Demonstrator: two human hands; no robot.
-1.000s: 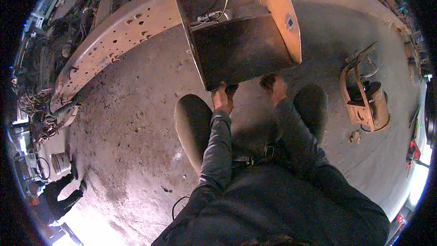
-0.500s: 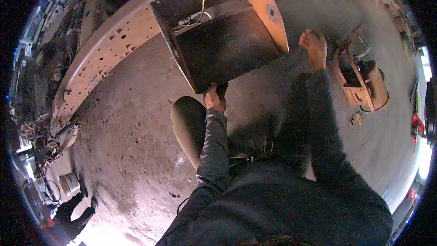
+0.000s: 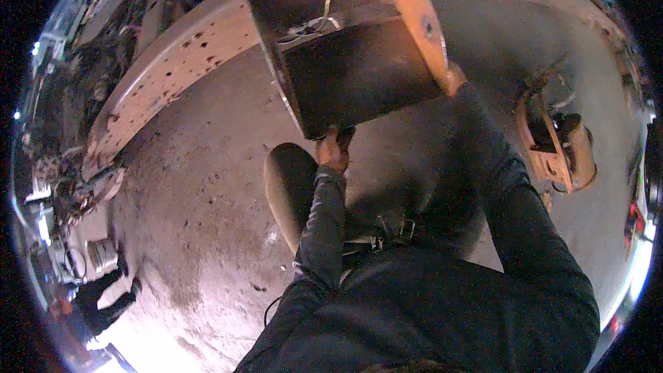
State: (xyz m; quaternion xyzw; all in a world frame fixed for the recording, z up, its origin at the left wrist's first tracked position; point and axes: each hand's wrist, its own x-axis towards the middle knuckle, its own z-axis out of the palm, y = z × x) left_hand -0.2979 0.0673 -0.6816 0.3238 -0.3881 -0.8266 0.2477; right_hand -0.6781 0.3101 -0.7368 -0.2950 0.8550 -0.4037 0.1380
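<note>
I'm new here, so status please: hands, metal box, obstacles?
Left hand at near edge of metal box. Right hand at its orange side panel, grip unclear. Rusty metal part on floor to the right, apart from box.

Look at this floor, mottled and grimy, scattered with dark specks! Sitting right on it, there's the orange metal assembly, cylinder and all. Small rusty pieces lie just beside its near end. And well over to the assembly's left stands a pale bucket.
</note>
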